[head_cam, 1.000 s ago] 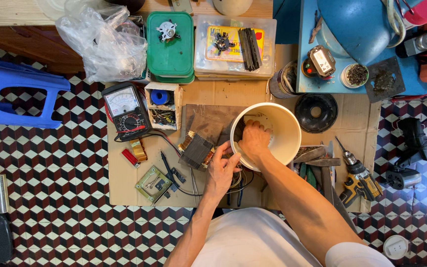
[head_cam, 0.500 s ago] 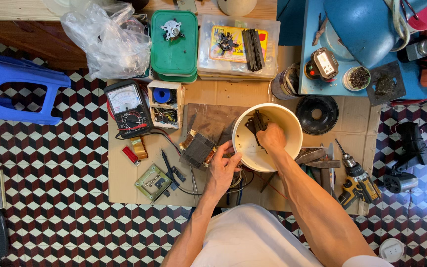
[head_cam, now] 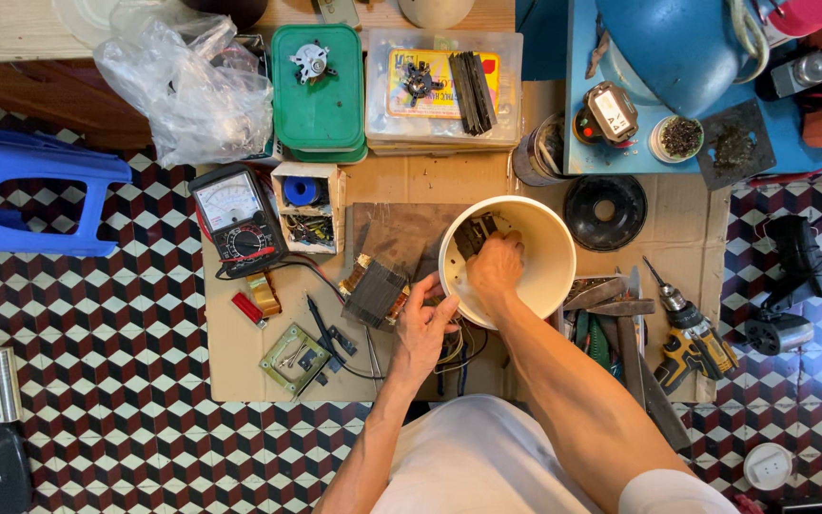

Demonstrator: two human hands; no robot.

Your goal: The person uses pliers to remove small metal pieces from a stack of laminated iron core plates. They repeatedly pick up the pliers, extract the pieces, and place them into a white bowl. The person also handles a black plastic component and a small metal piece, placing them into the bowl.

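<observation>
A white bucket (head_cam: pixel 516 257) sits on cardboard (head_cam: pixel 240 362) spread over a checkered tile floor (head_cam: pixel 97 381), among scattered tools. The left hand (head_cam: pixel 423 328) grasps the bucket's near-left rim. The right hand (head_cam: pixel 495 266), inside, has its grip clenched on dark metal pieces (head_cam: pixel 473 235).

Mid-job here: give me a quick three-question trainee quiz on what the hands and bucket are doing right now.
1. True or false: the right hand is inside the round white plastic bucket.
2. What does the left hand touch? A) the bucket's rim B) the analog multimeter with black case C) the yellow-and-black cordless drill
3. Fill in: the right hand grips a stack of dark flat metal ____.

Key: 1 true; 2 A; 3 plates.
</observation>
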